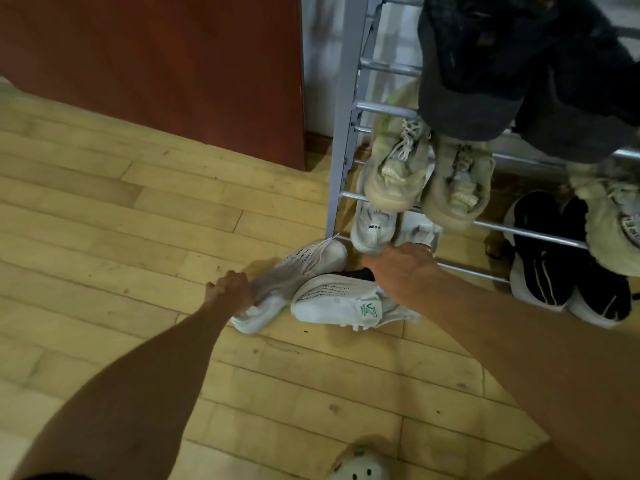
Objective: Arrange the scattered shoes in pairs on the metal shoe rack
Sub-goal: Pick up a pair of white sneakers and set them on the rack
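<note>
Left hand [230, 289], right hand [405, 268] low by rack [341, 168].
Left fingers [214, 288] curled round sneaker [294, 268] heel, toe toward two o'clock; right fingers hidden, shoe [372, 233] at eleven, spread unclear.

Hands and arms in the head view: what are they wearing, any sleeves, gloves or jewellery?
Both are bare. The left hand and left forearm show no glove, sleeve, watch or band; nor do the right hand and right forearm. The right hand's fingers are mostly hidden, so a ring cannot be ruled out.
</note>
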The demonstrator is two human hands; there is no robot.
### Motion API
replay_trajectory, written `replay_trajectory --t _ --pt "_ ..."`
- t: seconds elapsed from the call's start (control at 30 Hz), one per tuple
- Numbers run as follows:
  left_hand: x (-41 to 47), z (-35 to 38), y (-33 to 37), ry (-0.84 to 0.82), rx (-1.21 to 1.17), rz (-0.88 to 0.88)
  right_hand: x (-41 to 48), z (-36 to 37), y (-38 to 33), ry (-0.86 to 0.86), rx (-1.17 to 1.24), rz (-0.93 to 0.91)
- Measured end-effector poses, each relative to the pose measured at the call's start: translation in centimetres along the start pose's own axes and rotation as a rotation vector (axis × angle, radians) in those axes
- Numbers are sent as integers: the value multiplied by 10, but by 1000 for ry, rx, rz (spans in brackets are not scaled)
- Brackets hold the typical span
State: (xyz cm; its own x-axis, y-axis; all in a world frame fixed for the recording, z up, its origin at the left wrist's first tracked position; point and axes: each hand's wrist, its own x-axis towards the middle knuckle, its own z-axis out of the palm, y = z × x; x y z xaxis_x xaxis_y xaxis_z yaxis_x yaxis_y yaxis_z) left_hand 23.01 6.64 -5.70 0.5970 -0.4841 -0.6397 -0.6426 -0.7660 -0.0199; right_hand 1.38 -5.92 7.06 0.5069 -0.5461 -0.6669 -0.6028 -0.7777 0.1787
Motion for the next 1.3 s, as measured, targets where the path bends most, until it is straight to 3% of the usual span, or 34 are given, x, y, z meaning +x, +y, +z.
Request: replay_trajectory --t 0.1,0.23,0.37,0.6,0.73,0.93,1.1,1.3 --pt "-16 19 -6 -16 -62 -64 -10 -1 -11 29 -54 27" --pt "-22 48 -18 -31 -375 -123 -21 11 -12 125 -85 73" --pt "-31 65 -18 -97 -535 -152 -33 29 -7 194 -83 81" --pt "-57 67 -3 -95 -588 -240 -50 44 11 206 23 78" --pt "-64 59 -7 -180 -630 -249 -49 36 14 284 -47 46" --pt "-89 59 -13 -252 -965 -327 -51 31 9 281 -72 30" --pt "-115 54 -12 -246 -996 -265 -82 22 15 282 -166 -8" --pt "-160 29 -16 -132 -1277 -207 -139 -9 21 406 -131 59"
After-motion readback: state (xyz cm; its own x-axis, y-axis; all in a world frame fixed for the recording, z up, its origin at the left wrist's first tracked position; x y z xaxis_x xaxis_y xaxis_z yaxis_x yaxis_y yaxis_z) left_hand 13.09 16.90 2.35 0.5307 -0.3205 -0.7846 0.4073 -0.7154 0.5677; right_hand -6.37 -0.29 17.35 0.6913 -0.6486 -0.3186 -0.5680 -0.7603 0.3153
